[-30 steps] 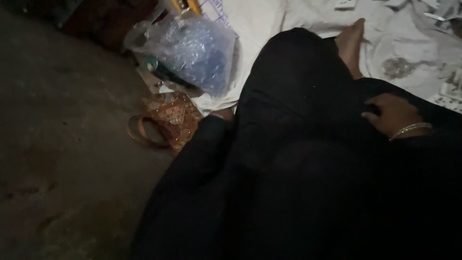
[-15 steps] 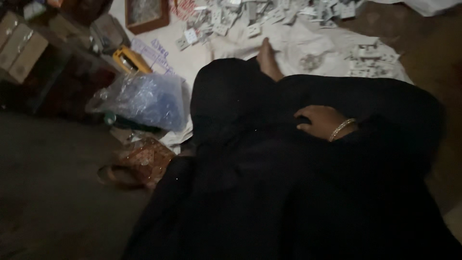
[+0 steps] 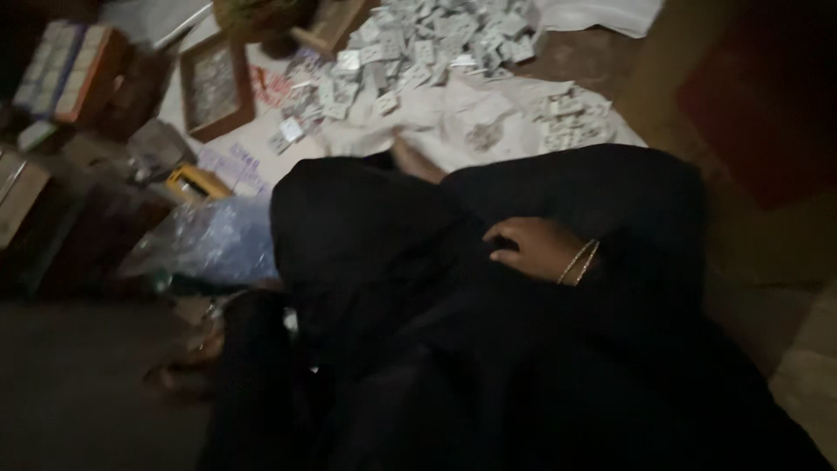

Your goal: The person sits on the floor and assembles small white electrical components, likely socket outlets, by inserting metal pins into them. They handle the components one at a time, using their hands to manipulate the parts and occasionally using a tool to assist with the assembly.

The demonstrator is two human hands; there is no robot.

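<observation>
we're seeing a right hand [image 3: 532, 249] resting on soft black cloth [image 3: 418, 305], fingers [image 3: 504, 234] lying loosely curled, gripping nothing, thin gold bangles [image 3: 580, 260] glinting, small pale packets [image 3: 436, 44] lying heaped

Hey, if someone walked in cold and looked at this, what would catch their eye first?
Most likely the black garment filling the middle of the view, with the right hand resting on it, thin gold bangles at the wrist. Next, the heap of small pale packets on the white cloth at the top, and a bare foot poking out onto that cloth. At left lies a crumpled clear plastic bag.
</observation>
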